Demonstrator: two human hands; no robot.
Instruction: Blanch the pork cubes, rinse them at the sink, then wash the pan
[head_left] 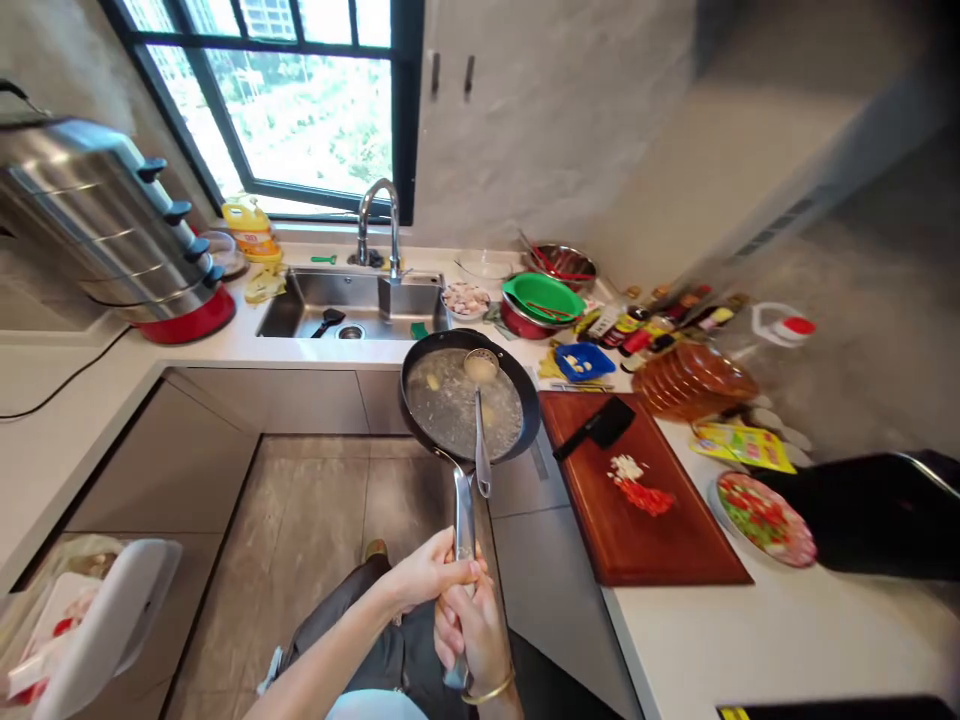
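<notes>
Nearest me, at the bottom centre of the frame, my right hand, with a thin gold-coloured bracelet at the wrist, is wrapped around the lower part of a long silver metal handle. My left hand grips the same handle just above it, the two hands touching. The handle runs up to a round black wok in the middle of the frame, which I hold in front of the counter edge, with cloudy, bubbly liquid in it. A silver slotted metal ladle lies in the wok, its bowl in the liquid and its shaft crossing the rim towards me. Right of the wok, a reddish-brown wooden cutting board bears chopped red pieces, a small heap of white bits and, farther up, a black cleaver. Beyond the wok, a white bowl of pale pieces stands beside a stainless steel sink. A green plastic basin sits right of that bowl, and a tall silver steamer with a red base fills the upper left.
</notes>
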